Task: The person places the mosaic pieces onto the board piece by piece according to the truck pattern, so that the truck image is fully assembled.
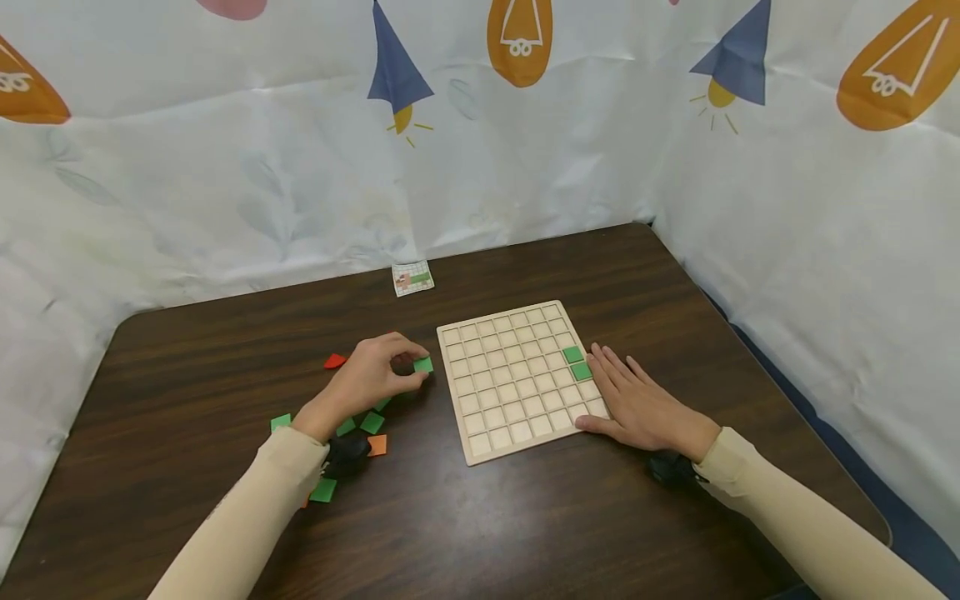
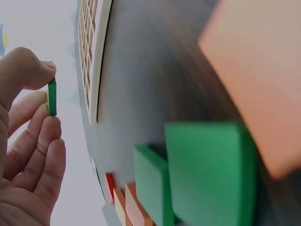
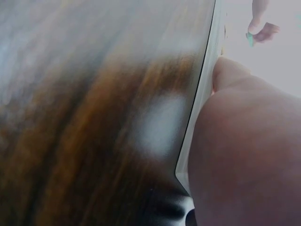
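Observation:
Between thumb and fingers, my left hand (image 1: 370,375) pinches a green square tile (image 1: 423,365), held just left of a wooden grid board (image 1: 459,400). The left wrist view shows that green tile (image 2: 52,96) edge-on, raised above the table. My right hand (image 1: 641,404) lies with straight fingers along the board's right edge, its thumb at the near right corner. Two green tiles (image 1: 573,354) sit one below the other in cells near the board's right side. The other cells in sight are bare wood.
Loose green tiles (image 1: 372,422), an orange tile (image 1: 377,445) and a red piece (image 1: 334,361) lie around the left wrist, partly hidden by the arm. A small printed pattern card (image 1: 412,278) lies at the table's far edge, before a patterned curtain (image 1: 315,167).

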A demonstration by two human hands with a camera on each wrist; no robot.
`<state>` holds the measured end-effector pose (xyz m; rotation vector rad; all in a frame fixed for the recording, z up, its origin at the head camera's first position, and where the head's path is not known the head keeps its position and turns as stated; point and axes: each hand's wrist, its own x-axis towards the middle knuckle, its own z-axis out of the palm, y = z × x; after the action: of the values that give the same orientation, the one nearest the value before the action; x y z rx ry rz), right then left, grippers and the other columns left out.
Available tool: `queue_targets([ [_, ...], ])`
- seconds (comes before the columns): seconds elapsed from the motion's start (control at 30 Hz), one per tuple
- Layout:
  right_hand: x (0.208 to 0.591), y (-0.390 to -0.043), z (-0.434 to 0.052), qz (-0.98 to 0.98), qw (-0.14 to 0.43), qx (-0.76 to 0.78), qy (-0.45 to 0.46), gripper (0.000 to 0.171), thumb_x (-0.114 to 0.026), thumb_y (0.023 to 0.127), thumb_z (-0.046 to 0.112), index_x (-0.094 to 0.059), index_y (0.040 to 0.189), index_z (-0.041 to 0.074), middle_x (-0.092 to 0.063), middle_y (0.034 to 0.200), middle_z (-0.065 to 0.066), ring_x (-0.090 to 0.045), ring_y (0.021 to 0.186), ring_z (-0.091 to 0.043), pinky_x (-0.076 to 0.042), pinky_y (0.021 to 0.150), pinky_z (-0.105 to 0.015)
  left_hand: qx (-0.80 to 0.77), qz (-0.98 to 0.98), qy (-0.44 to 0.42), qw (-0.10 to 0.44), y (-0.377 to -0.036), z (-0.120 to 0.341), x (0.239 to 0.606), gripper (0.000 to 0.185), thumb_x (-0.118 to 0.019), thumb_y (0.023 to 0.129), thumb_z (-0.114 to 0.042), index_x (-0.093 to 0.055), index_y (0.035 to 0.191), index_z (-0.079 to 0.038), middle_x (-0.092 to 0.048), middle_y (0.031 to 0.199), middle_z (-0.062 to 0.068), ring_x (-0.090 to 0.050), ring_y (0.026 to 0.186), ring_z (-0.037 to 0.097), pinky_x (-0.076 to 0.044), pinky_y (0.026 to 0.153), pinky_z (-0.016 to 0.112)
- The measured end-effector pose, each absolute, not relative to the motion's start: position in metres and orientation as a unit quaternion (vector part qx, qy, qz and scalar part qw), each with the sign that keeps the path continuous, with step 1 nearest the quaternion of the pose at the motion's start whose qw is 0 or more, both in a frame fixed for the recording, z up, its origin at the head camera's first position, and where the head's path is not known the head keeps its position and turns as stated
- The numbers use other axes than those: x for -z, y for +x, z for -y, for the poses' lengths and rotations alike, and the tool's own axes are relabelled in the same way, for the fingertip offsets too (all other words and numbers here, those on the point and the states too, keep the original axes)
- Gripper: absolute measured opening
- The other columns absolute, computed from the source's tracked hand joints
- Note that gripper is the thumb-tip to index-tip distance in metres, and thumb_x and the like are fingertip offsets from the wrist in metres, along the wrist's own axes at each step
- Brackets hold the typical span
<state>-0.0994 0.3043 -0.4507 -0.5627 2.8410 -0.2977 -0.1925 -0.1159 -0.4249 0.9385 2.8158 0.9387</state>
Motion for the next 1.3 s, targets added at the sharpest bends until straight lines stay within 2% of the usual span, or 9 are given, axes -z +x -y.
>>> queue_targets([
  [0.3,0.45,-0.099,-0.305,-0.97,0.112,0.099,-0.193,0.102,-0.048,0.099,0.069,-0.01,0.166,0.001,-0.006,0.175,-0.019,-0.008,0.164,-0.039,-0.015,0.129,-0.065,-0.323,-0.889,0.324,0.004,-0.196,0.093,0.424,0.025,-0.079,0.09,-0.021,-0.078,0.113,-0.013,-0.074,0.106,0.001,-0.069,0.092,0.014,-0.059,0.08,0.032],
  [0.93,0.446,-0.102,-0.303,-0.97,0.112,0.093,-0.196,0.102,-0.048,0.1,0.069,-0.01,0.166,0.002,-0.005,0.175,-0.019,-0.007,0.164,-0.038,-0.015,0.129,-0.065,-0.346,-0.875,0.338,0.019,-0.201,0.063,0.425,0.024,-0.082,0.089,-0.022,-0.078,0.111,-0.013,-0.074,0.106,0.002,-0.07,0.092,0.018,-0.059,0.078,0.033],
  [1.13,0.446,-0.103,-0.303,-0.97,0.11,0.095,-0.197,0.102,-0.049,0.1,0.069,-0.01,0.166,0.002,-0.005,0.175,-0.019,-0.008,0.164,-0.039,-0.015,0.129,-0.065,-0.348,-0.872,0.343,0.019,-0.202,0.054,0.425,0.022,-0.081,0.089,-0.02,-0.078,0.11,-0.013,-0.074,0.105,0.003,-0.07,0.093,0.018,-0.06,0.082,0.036],
  [1.3,0.449,-0.1,-0.303,-0.969,0.115,0.099,-0.193,0.102,-0.048,0.099,0.069,-0.011,0.166,0.001,-0.006,0.175,-0.019,-0.008,0.164,-0.039,-0.015,0.129,-0.065,-0.353,-0.868,0.347,0.04,-0.201,0.046,0.427,0.023,-0.08,0.09,-0.02,-0.078,0.112,-0.012,-0.074,0.107,0.003,-0.069,0.096,0.018,-0.061,0.084,0.038],
])
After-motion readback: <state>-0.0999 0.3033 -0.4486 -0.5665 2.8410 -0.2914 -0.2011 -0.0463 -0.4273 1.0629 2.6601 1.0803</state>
